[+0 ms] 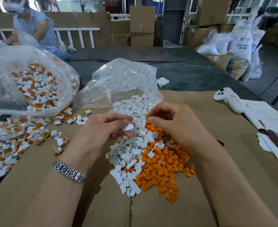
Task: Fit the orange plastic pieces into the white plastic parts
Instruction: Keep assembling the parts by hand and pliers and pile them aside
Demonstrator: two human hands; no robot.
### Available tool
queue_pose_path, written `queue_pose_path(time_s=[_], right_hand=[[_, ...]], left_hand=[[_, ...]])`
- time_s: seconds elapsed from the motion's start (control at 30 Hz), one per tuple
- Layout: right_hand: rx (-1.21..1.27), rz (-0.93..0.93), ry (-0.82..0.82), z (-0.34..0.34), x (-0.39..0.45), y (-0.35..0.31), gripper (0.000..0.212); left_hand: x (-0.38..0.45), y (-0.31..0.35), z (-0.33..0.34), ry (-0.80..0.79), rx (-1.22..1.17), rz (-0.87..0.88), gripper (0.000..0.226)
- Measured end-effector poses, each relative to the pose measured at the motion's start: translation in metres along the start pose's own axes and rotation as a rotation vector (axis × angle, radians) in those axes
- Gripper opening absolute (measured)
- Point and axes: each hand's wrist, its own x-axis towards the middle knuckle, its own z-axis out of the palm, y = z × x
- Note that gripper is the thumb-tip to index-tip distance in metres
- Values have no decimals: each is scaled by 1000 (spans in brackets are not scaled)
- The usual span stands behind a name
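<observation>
My left hand (100,133) pinches a small white plastic part (128,127) between thumb and fingers above the loose white parts (128,154). My right hand (172,123) hovers just to its right with fingertips pinched together; a sliver of orange shows at the tips, and whether it grips a piece I cannot tell. Below both hands a heap of orange pieces (166,171) spreads over the brown cardboard (216,177). Fitted white-and-orange parts (14,138) lie in a pile at the left.
A clear bag of fitted parts (32,89) slumps at the left, and a clear bag of white parts (123,84) lies behind my hands. A white controller (228,100) and papers (265,117) sit at the right. Another person (32,23) works at the far left.
</observation>
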Motion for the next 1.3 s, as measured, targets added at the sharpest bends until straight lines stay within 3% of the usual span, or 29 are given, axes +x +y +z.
queue_pose_path(time_s=[0.13, 0.33, 0.43, 0.5, 0.6, 0.77, 0.97, 1.13, 1.3], right_hand=[[172, -22, -64, 7, -3, -5, 4], [-100, -93, -93, 19, -3, -3, 3], [-195, -99, -65, 21, -2, -2, 3], [-207, -97, -44, 22, -2, -3, 2], [-156, -71, -15, 19, -2, -4, 3], [7, -45, -16, 14, -5, -8, 5], [-7, -56, 13, 16, -6, -10, 5], [164, -73, -104, -1, -7, -11, 22], [133, -167, -87, -1, -9, -14, 29]], left_hand=[[-3, -1, 8, -64, -99, -28, 17], [-5, -1, 11, -148, -105, -32, 35], [-5, -1, 7, -181, -106, -18, 31], [-5, 0, 3, -224, -88, -9, 28], [-6, 2, -2, -327, -22, 39, 48], [-7, 2, 4, -220, -12, 197, 21], [-7, 0, 9, -185, 39, 255, 23], [-6, 4, 7, -226, -235, 169, 23], [-7, 6, 6, -259, -350, 139, 21]])
